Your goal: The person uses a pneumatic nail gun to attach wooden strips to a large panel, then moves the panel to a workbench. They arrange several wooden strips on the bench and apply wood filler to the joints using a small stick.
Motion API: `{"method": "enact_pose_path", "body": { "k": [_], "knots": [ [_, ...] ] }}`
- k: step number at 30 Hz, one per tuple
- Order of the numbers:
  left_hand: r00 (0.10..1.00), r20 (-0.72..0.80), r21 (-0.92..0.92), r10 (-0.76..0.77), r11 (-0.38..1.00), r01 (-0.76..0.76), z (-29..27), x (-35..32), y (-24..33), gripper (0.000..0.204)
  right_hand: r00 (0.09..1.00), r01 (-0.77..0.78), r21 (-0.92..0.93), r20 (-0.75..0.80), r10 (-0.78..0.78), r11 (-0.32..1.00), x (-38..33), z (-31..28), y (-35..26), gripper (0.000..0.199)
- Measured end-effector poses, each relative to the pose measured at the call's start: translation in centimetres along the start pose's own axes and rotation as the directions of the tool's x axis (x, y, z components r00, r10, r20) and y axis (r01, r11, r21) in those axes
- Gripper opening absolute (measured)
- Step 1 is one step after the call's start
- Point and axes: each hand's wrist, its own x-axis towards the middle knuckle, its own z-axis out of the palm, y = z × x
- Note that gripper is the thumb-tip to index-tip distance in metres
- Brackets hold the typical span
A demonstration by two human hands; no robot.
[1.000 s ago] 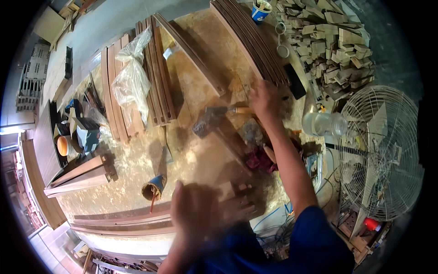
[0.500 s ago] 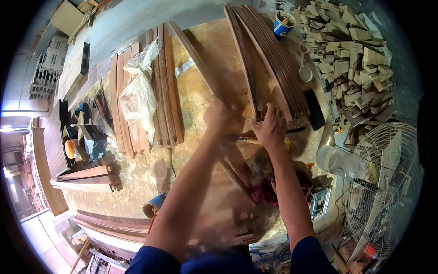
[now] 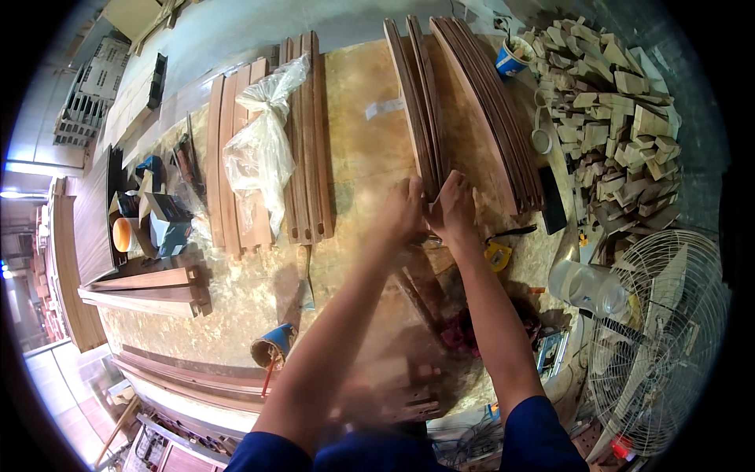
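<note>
At the middle of the workbench point(image 3: 358, 157), long brown wooden strips point(image 3: 425, 110) lie side by side, pointing away from me. My left hand point(image 3: 403, 211), slightly blurred, is closed at the near end of the left strip. Close beside it, my right hand point(image 3: 454, 208) has its fingers round the near end of the strips from the other side. The fingertips of both hands almost meet there, and the strip ends are partly hidden by them. Below the hands, a wooden piece point(image 3: 418, 295) lies partly covered by my forearms.
Right of the hands lie a stack of curved strips point(image 3: 495, 118) and a yellow tape measure point(image 3: 497, 256). More strips point(image 3: 309, 149) with a clear plastic bag point(image 3: 263, 141) lie left. A blue cup point(image 3: 511, 59), wood offcuts point(image 3: 613, 118), a large bottle point(image 3: 586, 287) and a fan point(image 3: 657, 338) stand right.
My left hand has brought a strip from the left to the right, against the strip at my right hand. The two now lie together, and the hands are closer to each other.
</note>
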Motion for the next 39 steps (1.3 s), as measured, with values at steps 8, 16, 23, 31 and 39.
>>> {"method": "enact_pose_path", "body": {
  "k": [8,16,23,31,39],
  "knots": [
    [0.869,-0.349,-0.371,-0.350,0.903,0.215,-12.6,-6.4,12.3,0.069,0.972,-0.166,0.871,0.224,-0.072,0.463,-12.2,-9.0,0.8,0.077],
    [0.977,-0.004,-0.614,-0.215,0.771,0.167,-31.8,-19.7,16.1,0.049,0.861,-0.200,0.763,0.436,-0.262,0.615,-30.7,-16.8,-4.6,0.100],
    [0.791,-0.201,-0.450,-0.578,0.771,0.450,-42.2,-39.8,12.5,0.041,0.698,-0.040,0.769,0.478,-0.533,0.638,-39.1,-15.7,-15.4,0.087],
    [0.490,-0.486,-0.800,-0.723,0.594,0.084,-50.2,-65.6,0.7,0.020,0.476,-0.085,0.647,0.694,-0.540,0.758,-50.2,-10.2,-31.4,0.082],
    [0.331,-0.552,-0.831,-0.765,0.537,-0.145,-54.7,-83.6,-4.4,0.020,0.438,0.495,0.584,0.471,-0.766,0.643,-50.2,6.7,-42.1,0.071]
  ]
}}
